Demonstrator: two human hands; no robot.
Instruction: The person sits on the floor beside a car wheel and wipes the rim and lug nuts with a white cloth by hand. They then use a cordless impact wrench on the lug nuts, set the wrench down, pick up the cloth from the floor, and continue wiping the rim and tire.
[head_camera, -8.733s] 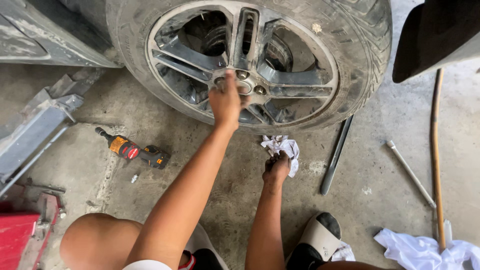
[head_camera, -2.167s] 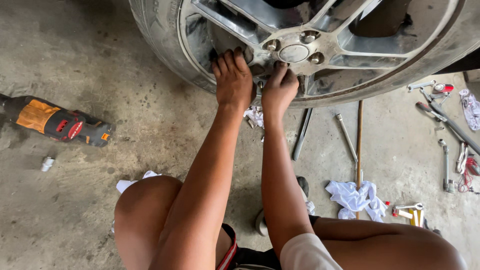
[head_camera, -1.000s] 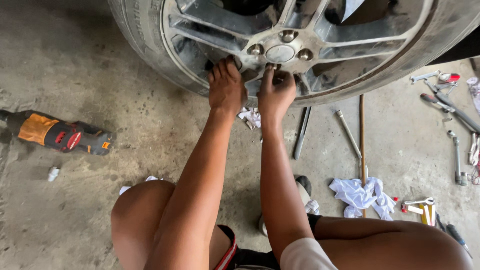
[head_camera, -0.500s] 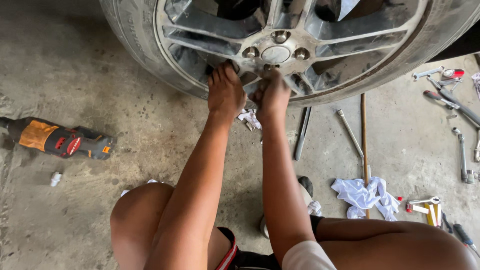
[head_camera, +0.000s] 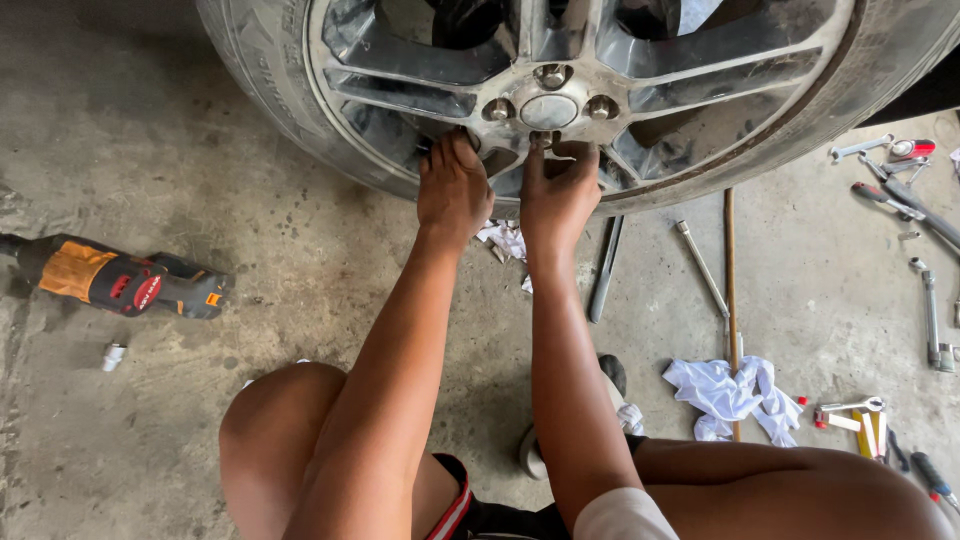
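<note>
I see three lug nuts (head_camera: 552, 76) seated around the hub cap (head_camera: 548, 110) of the wheel (head_camera: 640, 90). My right hand (head_camera: 556, 195) pinches at the lowest stud, probably threading a nut; my left hand (head_camera: 452, 185) rests open on a spoke. Since half a second ago, both hands sit slightly higher.

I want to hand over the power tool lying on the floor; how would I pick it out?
Start at the big wheel, then look far left across the concrete floor. The power tool lies alone there, bulky, orange and black, unlike the slim metal wrenches scattered right.
</note>
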